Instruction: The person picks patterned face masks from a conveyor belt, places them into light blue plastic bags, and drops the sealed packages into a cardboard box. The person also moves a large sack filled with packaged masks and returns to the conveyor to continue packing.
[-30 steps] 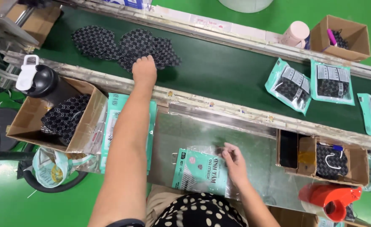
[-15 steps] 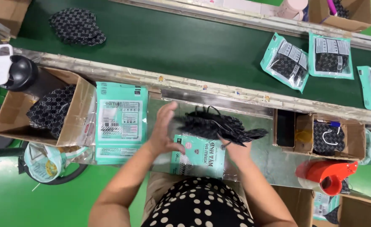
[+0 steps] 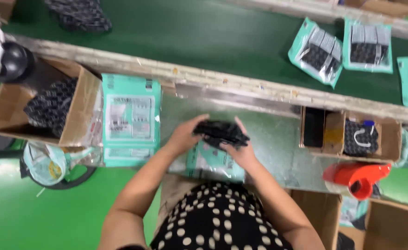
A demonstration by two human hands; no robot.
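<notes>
Two bare hands meet over the middle of the metal tabletop (image 3: 278, 139), both gripping one black folded item.

1. Black bottle with white cap (image 3: 7, 58): far left, beside the top corner of the open box.
2. Open cardboard box (image 3: 81, 115): left end of the tabletop, holding dark patterned fabric pieces (image 3: 51, 104).
3. Clear bag with yellow contents (image 3: 46, 164): below that box, over the green floor (image 3: 28, 217).
4. Stack of teal printed packets (image 3: 130, 115): lying flat just right of the box, against the tabletop's far edge.
5. Left hand (image 3: 185, 134): fingers curled around the left end of the black bundle (image 3: 220, 133).
6. Black bundle: held between both hands, just above a teal packet (image 3: 213, 162) near the tabletop's near edge.
7. Right hand (image 3: 241, 150): fingers closed over the bundle's right end, thumb side up.
8. Divided cardboard tray (image 3: 333, 134): right part of the tabletop, one dark compartment and one holding a patterned piece with a white loop.
9. Red tape dispenser (image 3: 356, 176): near the right near corner, below the tray.
10. Green conveyor belt (image 3: 204, 37): beyond the far edge, carrying loose dark pieces (image 3: 81, 14) at upper left and three sealed teal packets (image 3: 347, 46) at upper right.
</notes>
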